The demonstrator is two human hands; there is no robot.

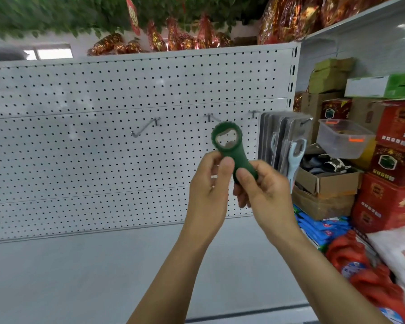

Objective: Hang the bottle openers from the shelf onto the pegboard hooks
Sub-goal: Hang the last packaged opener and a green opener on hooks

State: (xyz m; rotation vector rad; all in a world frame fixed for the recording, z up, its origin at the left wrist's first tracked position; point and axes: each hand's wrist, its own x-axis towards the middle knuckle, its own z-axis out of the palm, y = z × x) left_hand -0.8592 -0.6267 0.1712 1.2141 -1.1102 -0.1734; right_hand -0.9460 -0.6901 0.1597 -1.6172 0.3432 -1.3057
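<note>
A dark green bottle opener [229, 146] with a round metal-lined head is held up in front of the white pegboard [103, 148]. My left hand [209, 188] pinches its neck with the thumb on the front. My right hand [264, 188] grips the lower handle. Its head sits just below the middle hook [211, 118]. An empty hook [145, 127] sticks out further left. The right hook [306, 120] carries several packaged light blue openers [288, 146].
A grey shelf [91, 277] lies below the pegboard. Stacked red boxes [393, 164], cardboard cartons [325, 190] and a clear plastic tub [344, 139] crowd the right side. Red bottles and blue packs [325, 230] lie lower right. Red-gold wrapped goods [173, 40] sit on top of the pegboard.
</note>
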